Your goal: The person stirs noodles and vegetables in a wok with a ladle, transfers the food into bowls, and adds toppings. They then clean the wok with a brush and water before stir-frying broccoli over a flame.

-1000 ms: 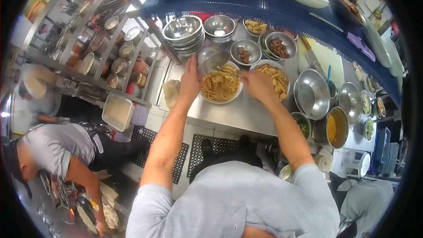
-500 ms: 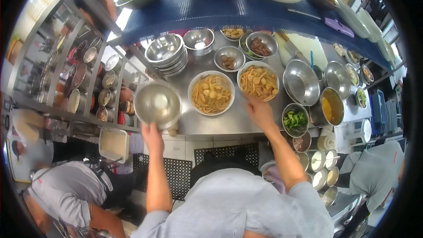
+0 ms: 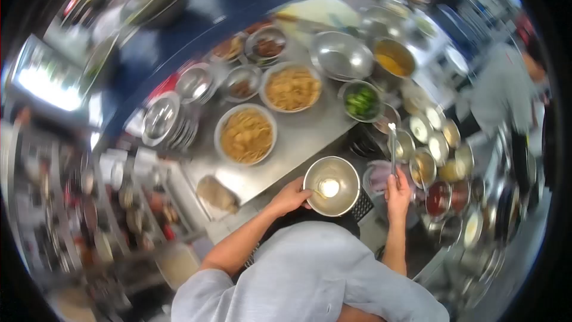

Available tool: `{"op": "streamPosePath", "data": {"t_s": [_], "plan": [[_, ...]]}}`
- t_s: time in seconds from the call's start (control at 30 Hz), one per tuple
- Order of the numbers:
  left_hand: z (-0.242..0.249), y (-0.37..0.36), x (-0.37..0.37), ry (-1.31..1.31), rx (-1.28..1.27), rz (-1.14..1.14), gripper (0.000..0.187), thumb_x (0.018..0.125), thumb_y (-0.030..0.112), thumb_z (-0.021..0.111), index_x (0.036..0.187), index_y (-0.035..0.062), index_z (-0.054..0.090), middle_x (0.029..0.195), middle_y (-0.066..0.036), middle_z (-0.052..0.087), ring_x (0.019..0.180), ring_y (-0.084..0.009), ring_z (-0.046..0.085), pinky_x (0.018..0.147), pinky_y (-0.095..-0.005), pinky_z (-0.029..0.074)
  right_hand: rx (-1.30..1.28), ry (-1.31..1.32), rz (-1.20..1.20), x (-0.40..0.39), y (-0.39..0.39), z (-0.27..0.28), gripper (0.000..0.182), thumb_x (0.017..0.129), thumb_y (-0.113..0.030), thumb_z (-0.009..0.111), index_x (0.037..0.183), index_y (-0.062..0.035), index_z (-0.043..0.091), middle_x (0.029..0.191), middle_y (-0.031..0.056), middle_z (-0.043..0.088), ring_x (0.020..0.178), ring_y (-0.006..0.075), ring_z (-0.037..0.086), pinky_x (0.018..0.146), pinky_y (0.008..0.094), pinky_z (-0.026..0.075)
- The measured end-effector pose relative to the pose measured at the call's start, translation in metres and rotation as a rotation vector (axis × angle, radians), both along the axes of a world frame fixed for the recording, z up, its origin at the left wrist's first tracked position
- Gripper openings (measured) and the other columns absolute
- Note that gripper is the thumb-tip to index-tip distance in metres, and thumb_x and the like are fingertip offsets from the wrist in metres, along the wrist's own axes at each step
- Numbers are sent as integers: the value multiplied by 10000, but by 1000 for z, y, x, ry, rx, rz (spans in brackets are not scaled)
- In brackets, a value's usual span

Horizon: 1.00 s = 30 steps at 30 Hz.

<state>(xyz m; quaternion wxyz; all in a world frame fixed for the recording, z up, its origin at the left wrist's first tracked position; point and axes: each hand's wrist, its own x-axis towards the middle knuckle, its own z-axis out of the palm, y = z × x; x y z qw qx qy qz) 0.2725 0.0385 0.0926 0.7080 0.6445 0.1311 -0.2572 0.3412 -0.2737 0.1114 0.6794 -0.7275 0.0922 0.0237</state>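
Note:
My left hand [image 3: 291, 196] grips the rim of a metal mixing bowl [image 3: 342, 203] in front of my body. A small yellowish streak shows inside the bowl near my thumb. Wrapped round the handle of a long metal utensil [image 3: 393, 152], my right hand [image 3: 397, 192] is to the right of the bowl. The utensil points up and away; blur hides its exact kind. Beyond it are several metal pots of sauces and seasonings [image 3: 438, 148]. Two white bowls of noodles, a nearer one [image 3: 245, 136] and a farther one [image 3: 292, 88], stand on the steel counter [image 3: 298, 143].
Stacked metal bowls [image 3: 161, 119] stand at the counter's left. A bowl of green vegetables [image 3: 361, 101], a strainer-like metal bowl [image 3: 341, 53] and a pot of yellow liquid [image 3: 394, 58] line the right. A beige cloth-like lump [image 3: 217, 194] lies at the near left corner. A co-worker [image 3: 503, 86] is at right.
The view has turned to the right. My left hand has brought the metal bowl from over the counter to near my body. My right hand has left the noodle bowl and now holds the utensil.

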Motion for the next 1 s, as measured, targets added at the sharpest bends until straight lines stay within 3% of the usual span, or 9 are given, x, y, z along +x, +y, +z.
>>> {"op": "streamPosePath", "data": {"t_s": [0.1,0.27,0.5,0.57,0.7,0.73,0.83,0.9,1.0], "plan": [[8,-31,34,27,-63,-235,429,893,113,521,1284,-57,474,1116,-151,625,803,-167,669,677,-262,567,71,58,-368,-98,-37,1,400,967,-166,591,1322,1,510,731,-3,548,549,37,432,456,192,334],[11,-140,62,145,-264,-387,391,912,73,511,1289,-28,484,1163,-150,623,899,-200,672,665,-274,573,155,140,-845,-245,-58,6,324,979,-194,562,1259,-31,560,682,-11,520,513,56,437,452,209,334],[5,-238,45,143,-436,-484,389,931,126,540,1305,39,475,1219,-101,585,1021,-217,635,782,-341,580,316,180,-1203,-306,-46,-9,238,966,-205,568,1144,-46,582,728,-14,516,575,55,446,475,212,347],[15,-227,20,116,-531,-271,503,905,116,586,1377,117,411,1282,-75,550,1075,-208,619,804,-337,580,376,229,-1108,-299,-56,-8,103,964,-201,559,956,-98,550,721,-22,493,575,49,446,467,203,343],[53,-141,-22,32,-651,288,632,861,27,592,1423,147,328,1341,-74,487,1120,-241,593,792,-369,596,277,251,-791,-276,-84,-6,187,996,-239,523,1078,-73,552,714,7,523,478,65,416,410,218,326],[45,-107,-30,-51,-524,376,656,888,30,560,1453,169,257,1384,-98,420,1191,-283,548,795,-414,615,258,257,-706,-267,-89,4,197,997,-242,524,1080,-66,550,711,8,522,481,67,420,412,218,327],[87,-27,-56,-109,-53,712,555,887,21,524,1386,57,286,1250,-155,522,1034,-266,631,781,-371,606,105,199,-388,-231,-105,11,289,978,-202,561,1212,-34,546,717,-3,521,511,58,418,441,206,332],[54,23,-73,-352,73,832,546,882,34,514,1378,38,288,1251,-171,509,1039,-264,619,793,-372,594,56,146,-109,-187,-100,7,351,958,-155,591,1276,-15,543,743,-6,543,535,47,422,465,191,335],[81,57,-120,-459,202,1203,553,879,55,510,1384,30,287,1262,-187,497,1051,-260,604,799,-359,585,-124,124,402,-126,-60,34,436,920,-93,636,1329,12,528,868,7,612,652,46,498,574,184,408]]}}
